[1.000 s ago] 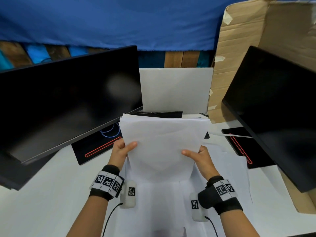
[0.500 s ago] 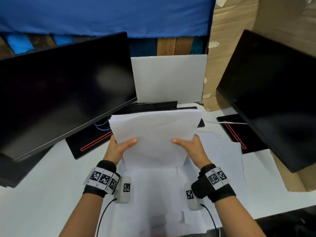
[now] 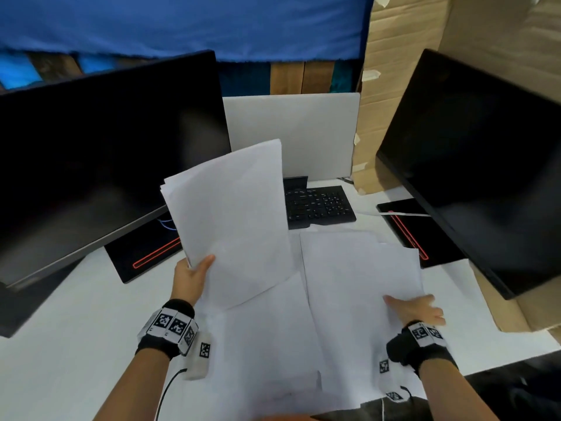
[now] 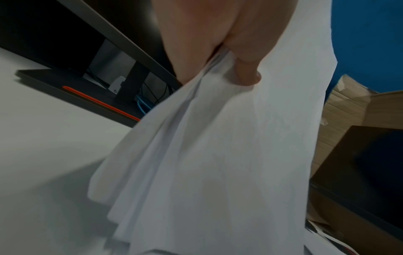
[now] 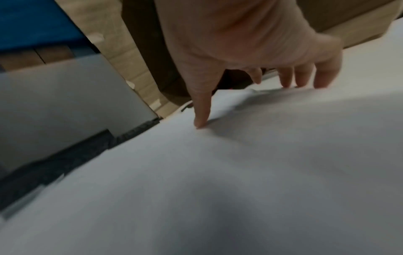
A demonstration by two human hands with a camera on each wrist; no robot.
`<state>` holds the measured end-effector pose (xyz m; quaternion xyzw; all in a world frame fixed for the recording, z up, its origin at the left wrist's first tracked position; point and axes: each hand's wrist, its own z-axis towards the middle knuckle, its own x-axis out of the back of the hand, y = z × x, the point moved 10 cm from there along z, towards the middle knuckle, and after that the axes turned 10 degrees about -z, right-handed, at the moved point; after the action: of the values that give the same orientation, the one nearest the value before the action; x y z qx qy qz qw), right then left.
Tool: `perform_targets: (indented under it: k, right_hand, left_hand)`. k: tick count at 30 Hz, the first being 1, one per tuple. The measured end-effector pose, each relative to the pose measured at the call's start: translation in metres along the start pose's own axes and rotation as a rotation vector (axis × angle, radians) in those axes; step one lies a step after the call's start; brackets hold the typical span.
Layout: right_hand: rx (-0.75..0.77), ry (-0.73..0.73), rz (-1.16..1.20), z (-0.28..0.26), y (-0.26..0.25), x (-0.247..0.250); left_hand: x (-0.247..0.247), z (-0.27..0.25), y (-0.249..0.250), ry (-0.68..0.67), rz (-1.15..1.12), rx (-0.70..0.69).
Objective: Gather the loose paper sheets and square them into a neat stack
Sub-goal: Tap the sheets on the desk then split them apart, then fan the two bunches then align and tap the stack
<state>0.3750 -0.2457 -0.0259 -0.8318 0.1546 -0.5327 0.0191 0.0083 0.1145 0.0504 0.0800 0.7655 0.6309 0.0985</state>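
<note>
In front of the keyboard [image 3: 318,206], loose sheets [image 3: 358,278] lay on the white bench [image 3: 60,344]. The left hand [image 3: 189,279] pinched a bundle of sheets [image 3: 233,217] raised left of the keyboard. The right hand [image 3: 417,309] rested on the loose sheets, its fingers [image 5: 303,75] straight.

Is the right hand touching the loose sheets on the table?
Touching. The right wrist view shows the right hand with its fingertips pressed on the loose sheets.
</note>
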Motion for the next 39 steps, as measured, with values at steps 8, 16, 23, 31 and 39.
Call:
perform_targets:
  k: [8,16,23,31,39]
  right_hand:
    - [0.337,-0.304,0.174,-0.016,-0.050,-0.048]
    - [0.773,0.041,0.180,-0.069,-0.107,0.044]
    - [0.803,0.122,0.137,-0.069,-0.113,0.074]
    - [0.809,0.250,0.179,-0.079,-0.112,0.093]
    - [0.885,0.558,0.542,-0.129,-0.113,0.210]
  left_hand:
    - [0.019,0.002,-0.009,0.057,0.030,-0.010]
    - [0.021,-0.004,-0.011,0.067,0.007,0.009]
    - [0.014,-0.006,-0.009,0.059,0.013,0.007]
    - [0.014,-0.003,-0.010,0.044,0.020,0.013]
    - [0.020,0.000,-0.006,0.056,0.056,0.017]
